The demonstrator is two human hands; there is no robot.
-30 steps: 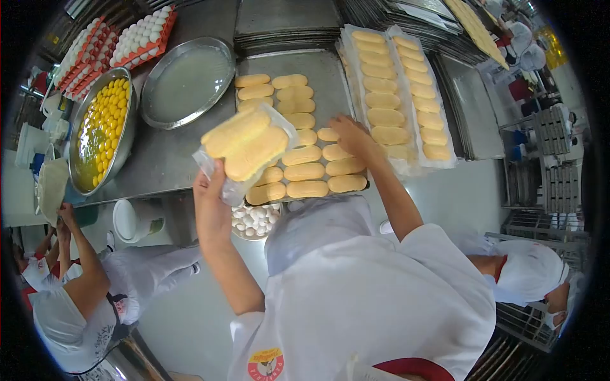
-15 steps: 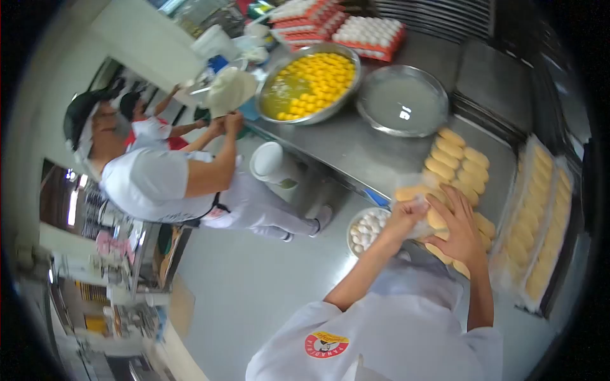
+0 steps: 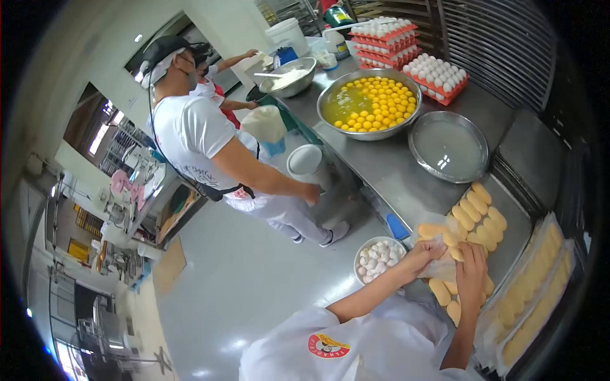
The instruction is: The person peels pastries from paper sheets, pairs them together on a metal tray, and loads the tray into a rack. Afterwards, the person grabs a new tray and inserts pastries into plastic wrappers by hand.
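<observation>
My left hand (image 3: 429, 255) is closed on the edge of a translucent plastic bag (image 3: 440, 269), held low over the counter. My right hand (image 3: 471, 267) is beside it, its fingers closed around a pale golden bread roll (image 3: 456, 253) at the bag. Some more oblong rolls lie by the bag's far side, one of them a long roll (image 3: 433, 230). Beyond my hands, several rolls (image 3: 478, 213) rest in rows on the metal counter, and others (image 3: 440, 292) lie partly hidden beneath the bag and my right wrist.
Bagged rolls (image 3: 534, 289) lie along the right. A bowl of white shelled-looking pieces (image 3: 380, 259) sits left of my hands. Farther back are a basin of yolks (image 3: 375, 105), a basin of cloudy liquid (image 3: 448, 147) and egg trays (image 3: 438, 76). A co-worker (image 3: 210, 140) stands at the left.
My right hand has gone from spread fingers over the rolls to a closed grip at the bag. My left hand keeps hold of the bag. The co-worker has lowered an arm, and the view has shifted.
</observation>
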